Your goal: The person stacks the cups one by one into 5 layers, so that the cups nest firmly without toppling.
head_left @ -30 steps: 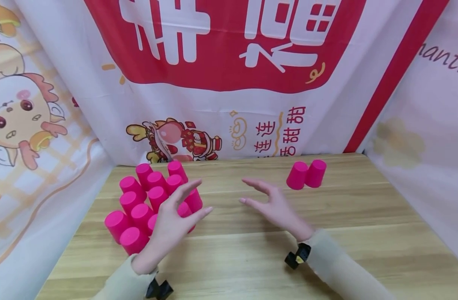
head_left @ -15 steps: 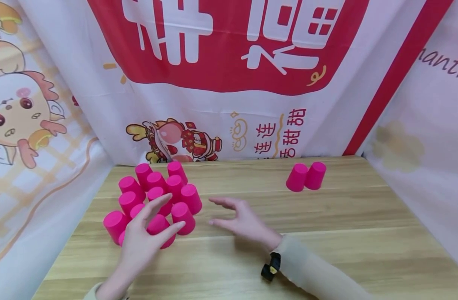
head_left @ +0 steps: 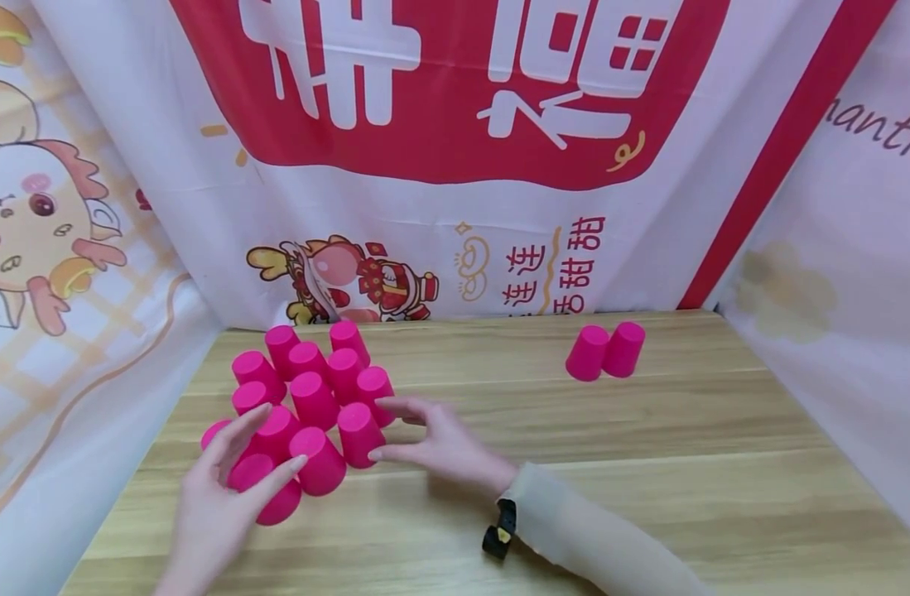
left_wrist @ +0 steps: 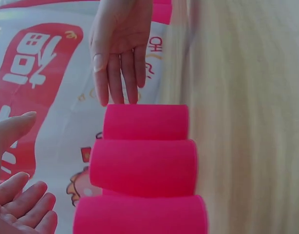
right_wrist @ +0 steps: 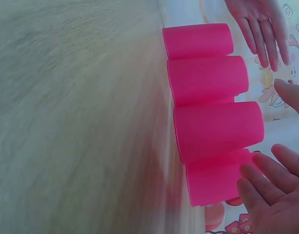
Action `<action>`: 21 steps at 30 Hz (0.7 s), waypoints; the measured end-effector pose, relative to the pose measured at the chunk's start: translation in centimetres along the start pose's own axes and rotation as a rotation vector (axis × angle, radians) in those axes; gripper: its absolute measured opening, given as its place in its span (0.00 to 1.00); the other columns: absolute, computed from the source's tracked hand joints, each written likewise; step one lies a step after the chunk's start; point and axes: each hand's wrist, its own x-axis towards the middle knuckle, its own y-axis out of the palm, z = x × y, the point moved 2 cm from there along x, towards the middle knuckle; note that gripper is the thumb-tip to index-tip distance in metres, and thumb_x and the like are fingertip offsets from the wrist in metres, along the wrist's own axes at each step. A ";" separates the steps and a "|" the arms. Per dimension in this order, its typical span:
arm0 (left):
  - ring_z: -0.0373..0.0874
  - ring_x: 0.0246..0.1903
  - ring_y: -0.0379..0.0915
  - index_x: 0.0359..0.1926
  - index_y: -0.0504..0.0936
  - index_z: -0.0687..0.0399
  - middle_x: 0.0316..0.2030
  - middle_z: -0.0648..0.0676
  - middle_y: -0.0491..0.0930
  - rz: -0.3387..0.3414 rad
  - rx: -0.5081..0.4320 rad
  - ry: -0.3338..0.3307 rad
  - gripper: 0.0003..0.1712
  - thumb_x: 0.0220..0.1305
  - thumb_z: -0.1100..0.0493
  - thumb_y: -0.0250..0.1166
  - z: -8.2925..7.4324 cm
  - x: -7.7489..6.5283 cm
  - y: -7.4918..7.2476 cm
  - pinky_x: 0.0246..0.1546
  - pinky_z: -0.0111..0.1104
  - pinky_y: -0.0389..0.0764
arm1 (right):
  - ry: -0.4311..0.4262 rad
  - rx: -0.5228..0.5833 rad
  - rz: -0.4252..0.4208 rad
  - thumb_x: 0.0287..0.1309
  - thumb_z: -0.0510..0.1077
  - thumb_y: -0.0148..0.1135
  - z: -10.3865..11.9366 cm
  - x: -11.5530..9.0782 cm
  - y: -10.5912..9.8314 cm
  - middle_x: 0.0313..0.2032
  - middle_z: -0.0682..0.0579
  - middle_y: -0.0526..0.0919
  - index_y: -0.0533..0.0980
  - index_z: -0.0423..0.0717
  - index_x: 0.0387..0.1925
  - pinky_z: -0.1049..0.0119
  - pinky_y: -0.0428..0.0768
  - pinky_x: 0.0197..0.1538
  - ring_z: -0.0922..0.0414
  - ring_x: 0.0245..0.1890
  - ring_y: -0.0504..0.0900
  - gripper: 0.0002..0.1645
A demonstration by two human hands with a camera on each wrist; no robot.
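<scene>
On the left of the table, a group of pink cups stands upside down, close together. My left hand (head_left: 212, 507) hovers over the group's front left, thumb and fingers spread, above a front cup (head_left: 279, 502) that it partly hides. From the right, my right hand (head_left: 450, 443) reaches to the group's right side. Its thumb and fingertips are at the edge cup (head_left: 359, 434); whether they touch it I cannot tell. In the right wrist view the right fingers (right_wrist: 273, 178) are loosely extended beside the cups (right_wrist: 217, 129). Neither hand grips anything.
Two more pink cups (head_left: 589, 354) stand side by side at the back right of the wooden table (head_left: 574, 430). A printed white and red cloth (head_left: 440, 207) hangs along the back edge, with further cloths at both sides.
Both hands have moved left and down in the head view. The right hand has come from mid-table to the cup group's right edge. The cups appear to stand where they were.
</scene>
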 end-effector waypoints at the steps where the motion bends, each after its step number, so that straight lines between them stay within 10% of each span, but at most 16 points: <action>1: 0.52 0.68 0.64 0.75 0.67 0.38 0.68 0.47 0.70 -0.004 -0.007 -0.005 0.48 0.56 0.46 0.79 0.3 -0.2 -0.1 0.50 0.23 0.78 | -0.003 0.007 0.000 0.56 0.58 0.76 -0.1 0.1 0.1 0.60 0.65 0.78 0.73 0.62 0.68 0.44 0.72 0.66 0.54 0.64 0.74 0.39; 21: 0.41 0.64 0.72 0.72 0.72 0.45 0.66 0.53 0.75 -0.064 -0.152 -0.174 0.45 0.54 0.51 0.81 5.2 -0.6 -0.6 0.52 0.16 0.73 | 0.049 0.082 -0.002 0.55 0.55 0.78 -0.6 2.4 1.8 0.54 0.68 0.79 0.73 0.58 0.69 0.64 0.81 0.54 0.61 0.55 0.78 0.41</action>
